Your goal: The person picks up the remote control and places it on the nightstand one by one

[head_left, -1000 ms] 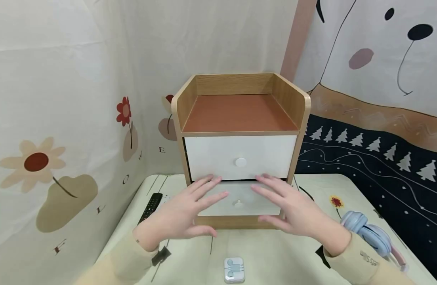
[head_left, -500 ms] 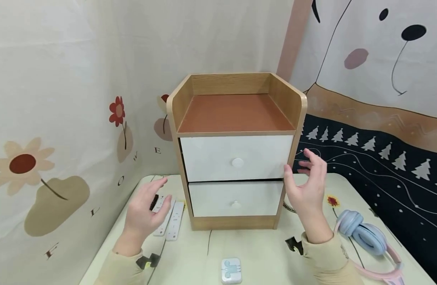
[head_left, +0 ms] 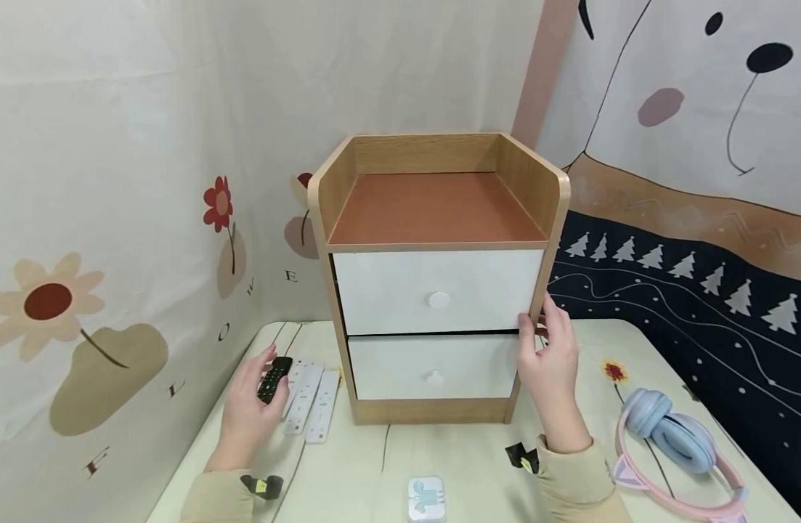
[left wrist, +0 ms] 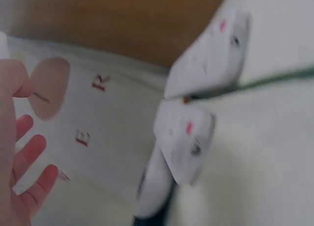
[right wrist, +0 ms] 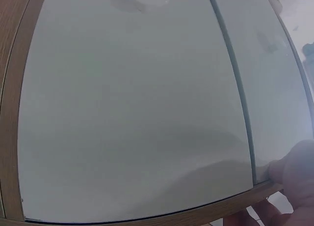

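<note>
A two-drawer wooden cabinet (head_left: 433, 411) with white fronts stands in the middle of the head view, both drawers closed. My right hand (head_left: 552, 370) holds its right side edge, thumb against the front and fingers round the side panel. In the right wrist view the thumb (right wrist: 300, 169) sits by the lower drawer front (right wrist: 274, 83). My left hand (head_left: 250, 410) reaches over a black remote control (head_left: 274, 379) left of the cabinet, its thumb and fingers spread either side. The left wrist view shows that hand's fingers (left wrist: 37, 191) apart with nothing between them.
Several slim white strips (head_left: 320, 407) with small markings lie between the remote and the cabinet. A clear case of earphones (head_left: 426, 500) is at the table's front. Blue and pink headphones (head_left: 686, 443) lie on the right. Printed curtains (head_left: 145, 145) hang behind.
Both hands have moved apart from in front of the drawers. The left went down to the black remote control; the right went to the cabinet's right edge and took hold there.
</note>
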The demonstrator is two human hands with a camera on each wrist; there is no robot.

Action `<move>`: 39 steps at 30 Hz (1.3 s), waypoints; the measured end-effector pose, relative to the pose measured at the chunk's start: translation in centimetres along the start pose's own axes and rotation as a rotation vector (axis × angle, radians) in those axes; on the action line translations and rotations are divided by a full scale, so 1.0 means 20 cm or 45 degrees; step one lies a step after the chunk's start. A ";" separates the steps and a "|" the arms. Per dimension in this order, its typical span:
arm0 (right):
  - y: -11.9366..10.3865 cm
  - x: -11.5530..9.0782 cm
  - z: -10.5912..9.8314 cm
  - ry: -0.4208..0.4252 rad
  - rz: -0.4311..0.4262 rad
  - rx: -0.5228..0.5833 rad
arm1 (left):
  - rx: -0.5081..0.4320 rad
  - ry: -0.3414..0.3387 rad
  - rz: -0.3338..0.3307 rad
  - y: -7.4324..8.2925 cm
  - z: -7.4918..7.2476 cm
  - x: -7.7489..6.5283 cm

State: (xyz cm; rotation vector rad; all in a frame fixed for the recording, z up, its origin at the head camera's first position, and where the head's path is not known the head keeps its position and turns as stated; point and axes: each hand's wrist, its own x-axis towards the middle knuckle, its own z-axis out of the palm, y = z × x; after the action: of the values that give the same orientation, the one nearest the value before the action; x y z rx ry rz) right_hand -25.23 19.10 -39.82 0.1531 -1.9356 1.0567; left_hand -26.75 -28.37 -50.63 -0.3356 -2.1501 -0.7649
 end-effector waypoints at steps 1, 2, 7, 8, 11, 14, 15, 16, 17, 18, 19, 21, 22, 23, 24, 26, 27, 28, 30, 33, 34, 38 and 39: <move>0.00 0.00 0.00 0.004 -0.011 -0.004 | 0.028 -0.035 -0.041 -0.02 0.00 -0.02; 0.00 -0.01 0.00 0.007 -0.020 -0.007 | 0.049 -0.064 -0.070 -0.03 0.00 -0.03; 0.02 -0.02 -0.01 0.005 -0.040 -0.039 | 0.122 -0.171 -0.108 -0.10 0.02 -0.09; 0.02 -0.02 -0.01 0.005 -0.047 -0.042 | 0.129 -0.190 -0.125 -0.11 0.03 -0.10; 0.02 -0.02 -0.02 0.005 -0.069 -0.043 | 0.156 -0.240 -0.199 -0.14 0.03 -0.12; 0.02 -0.01 -0.02 -0.003 -0.081 -0.023 | 0.181 -0.292 -0.292 -0.15 0.02 -0.13; 0.02 -0.01 -0.02 -0.008 -0.081 -0.017 | 0.194 -0.309 -0.322 -0.15 0.02 -0.13; 0.02 -0.01 -0.02 -0.009 -0.079 -0.010 | 0.203 -0.331 -0.353 -0.16 0.01 -0.13; 0.02 -0.01 -0.02 -0.011 -0.076 -0.005 | 0.211 -0.356 -0.382 -0.16 0.01 -0.13; 0.03 -0.01 -0.02 -0.011 -0.072 -0.004 | 0.216 -0.381 -0.408 -0.16 0.01 -0.13; 0.03 -0.01 -0.02 -0.011 -0.068 -0.003 | 0.218 -0.412 -0.435 -0.17 0.01 -0.12; 0.03 0.00 -0.02 -0.007 -0.059 0.002 | 0.218 -0.470 -0.481 -0.17 0.02 -0.11; 0.03 0.00 -0.03 -0.003 -0.055 0.004 | 0.216 -0.498 -0.503 -0.17 0.02 -0.11; 0.03 0.00 -0.03 -0.002 -0.052 0.005 | 0.215 -0.521 -0.521 -0.18 0.02 -0.10; 0.03 0.00 -0.03 -0.001 -0.050 0.004 | 0.214 -0.540 -0.537 -0.18 0.02 -0.10; 0.03 0.00 -0.04 0.001 -0.050 0.003 | 0.214 -0.562 -0.578 -0.18 0.03 -0.09; 0.03 0.00 -0.04 0.000 -0.053 0.000 | 0.215 -0.565 -0.600 -0.18 0.03 -0.09; 0.03 0.00 -0.04 -0.001 -0.056 -0.001 | 0.220 -0.567 -0.620 -0.19 0.03 -0.09; 0.03 0.00 -0.03 -0.006 -0.062 -0.001 | 0.235 -0.572 -0.656 -0.19 0.02 -0.10; 0.03 0.00 -0.03 -0.009 -0.070 0.001 | 0.270 -0.574 -0.691 -0.20 0.02 -0.11; 0.03 0.00 -0.02 -0.009 -0.073 0.000 | 0.285 -0.573 -0.699 -0.20 0.01 -0.11; 0.04 -0.01 -0.02 -0.005 -0.082 -0.013 | 0.356 -0.569 -0.732 -0.18 0.00 -0.11; 0.04 -0.01 -0.02 -0.004 -0.083 -0.013 | 0.375 -0.574 -0.744 -0.18 -0.01 -0.11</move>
State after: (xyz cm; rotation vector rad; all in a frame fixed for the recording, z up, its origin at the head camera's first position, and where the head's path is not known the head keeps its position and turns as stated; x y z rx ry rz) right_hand -25.26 19.81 -40.34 0.2105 -1.9255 1.0037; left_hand -26.88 -31.17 -53.73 0.3256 -2.7939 -0.7113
